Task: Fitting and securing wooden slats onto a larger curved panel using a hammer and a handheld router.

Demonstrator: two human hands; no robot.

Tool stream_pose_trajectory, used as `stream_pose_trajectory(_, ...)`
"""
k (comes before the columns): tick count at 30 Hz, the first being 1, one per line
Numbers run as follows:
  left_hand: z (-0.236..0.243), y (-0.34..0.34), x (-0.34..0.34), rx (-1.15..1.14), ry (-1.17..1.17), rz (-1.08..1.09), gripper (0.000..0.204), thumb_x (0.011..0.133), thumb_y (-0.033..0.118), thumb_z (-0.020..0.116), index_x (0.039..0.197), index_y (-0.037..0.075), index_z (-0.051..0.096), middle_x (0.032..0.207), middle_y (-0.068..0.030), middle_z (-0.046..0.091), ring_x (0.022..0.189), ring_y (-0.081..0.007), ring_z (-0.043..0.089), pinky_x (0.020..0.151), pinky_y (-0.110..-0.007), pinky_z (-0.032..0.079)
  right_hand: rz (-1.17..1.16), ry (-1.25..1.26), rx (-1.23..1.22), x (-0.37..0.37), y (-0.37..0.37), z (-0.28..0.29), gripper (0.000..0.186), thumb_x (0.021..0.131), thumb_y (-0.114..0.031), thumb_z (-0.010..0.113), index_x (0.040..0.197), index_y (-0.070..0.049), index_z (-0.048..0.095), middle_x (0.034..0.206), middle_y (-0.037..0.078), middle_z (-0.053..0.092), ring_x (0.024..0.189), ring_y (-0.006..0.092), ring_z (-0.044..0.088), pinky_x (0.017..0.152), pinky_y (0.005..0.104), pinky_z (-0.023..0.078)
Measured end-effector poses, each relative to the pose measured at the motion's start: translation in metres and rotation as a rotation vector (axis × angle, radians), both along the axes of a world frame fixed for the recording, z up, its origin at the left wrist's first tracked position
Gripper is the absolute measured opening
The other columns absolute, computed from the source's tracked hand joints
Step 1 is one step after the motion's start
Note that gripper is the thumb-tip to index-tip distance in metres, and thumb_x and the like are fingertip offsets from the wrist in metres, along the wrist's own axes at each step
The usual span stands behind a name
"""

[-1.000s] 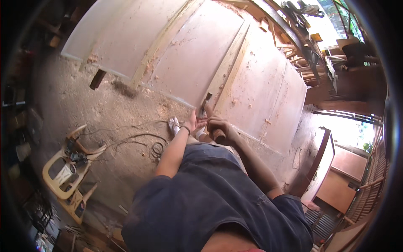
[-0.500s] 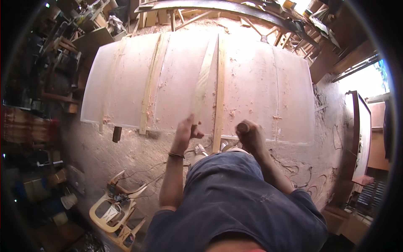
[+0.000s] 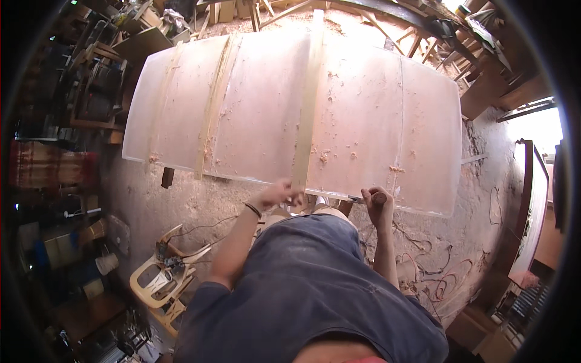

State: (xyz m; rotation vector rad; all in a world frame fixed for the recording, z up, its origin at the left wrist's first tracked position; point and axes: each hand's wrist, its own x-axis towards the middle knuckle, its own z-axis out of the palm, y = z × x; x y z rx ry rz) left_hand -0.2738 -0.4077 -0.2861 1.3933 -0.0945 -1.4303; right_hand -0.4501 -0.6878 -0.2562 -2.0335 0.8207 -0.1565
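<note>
My left hand [image 3: 282, 194] is at the near end of a long pale wooden strip [image 3: 309, 100], with its fingers closed around that end, slightly blurred. The strip runs away from me across a wide, light-coloured panel [image 3: 260, 103]. In my right hand [image 3: 379, 209] is a wooden-handled chisel [image 3: 379, 198], its round butt turned up and a short dark metal piece pointing left near the panel's front edge. To the left, two other thin strips, a wooden strip [image 3: 213, 106] and a paler strip [image 3: 164, 103], lie across the panel.
Curled wood shavings [image 3: 324, 158] dot the panel. A cream plastic chair [image 3: 154, 281] stands at lower left, and cords [image 3: 445, 281] trail over the floor at right. Stacked timber and clutter [image 3: 97, 91] line the left side. A dark beam [image 3: 387, 12] crosses the far side.
The slanted strip by my left hand has swung right and straightened beside the other strip. My left hand has moved right and slightly down; my right hand, with the chisel, has shifted right.
</note>
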Motion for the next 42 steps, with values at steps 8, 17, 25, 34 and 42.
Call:
stream_pose_trajectory(8,-0.184,0.025,-0.093,0.788,-0.910,-0.044,0.119,0.065,0.067,0.076,0.143,-0.011,0.032,0.118,-0.0315,0.062,0.111,-0.0378,0.062,0.099,-0.042,0.047,0.100,0.010,0.057,0.023,-0.047,-0.020,0.028,0.085,-0.025,0.076,0.081,0.001,0.068,0.067,0.003,0.063,0.065,0.0093,0.058,0.064,0.0279,0.049)
stream_pose_trajectory(17,-0.167,-0.002,-0.082,0.832,-0.455,0.211,0.088,0.067,0.034,0.073,0.140,-0.002,0.040,0.116,-0.0305,0.062,0.111,-0.0401,0.061,0.096,-0.043,0.049,0.451,0.140,0.025,0.072,-0.005,-0.019,0.029,0.086,-0.027,0.075,0.077,-0.001,0.067,0.062,0.001,0.059,0.059,0.0095,0.056,0.056,0.0276,0.045)
stream_pose_trajectory(25,-0.206,0.026,-0.061,0.427,-0.343,0.113,0.083,0.062,0.051,0.081,0.121,-0.003,0.060,0.109,-0.0223,0.068,0.105,-0.0313,0.065,0.091,-0.038,0.051,0.402,-0.088,0.195,0.152,0.084,0.020,0.022,0.089,-0.020,0.072,0.078,-0.002,0.066,0.069,0.002,0.061,0.052,0.0074,0.053,0.046,0.0228,0.042)
stream_pose_trajectory(34,-0.205,0.161,0.039,0.338,-0.452,0.106,0.067,0.073,0.058,0.066,0.100,-0.003,0.070,0.108,-0.0275,0.067,0.105,-0.0365,0.065,0.090,-0.041,0.051,0.936,-0.283,0.002,0.271,0.297,0.076,0.008,0.084,-0.001,0.070,0.080,0.000,0.063,0.085,0.009,0.065,0.081,0.0155,0.063,0.070,0.0271,0.050)
stream_pose_trajectory(42,-0.232,0.327,0.116,0.253,0.274,1.379,0.049,0.092,0.045,0.046,0.116,0.003,0.058,0.100,-0.0174,0.066,0.089,-0.0333,0.066,0.082,-0.048,0.054,1.366,-0.277,0.199,0.331,0.423,-0.026,0.014,0.076,0.003,0.072,0.078,-0.001,0.059,0.089,0.011,0.063,0.107,0.0311,0.060,0.089,0.0410,0.048)
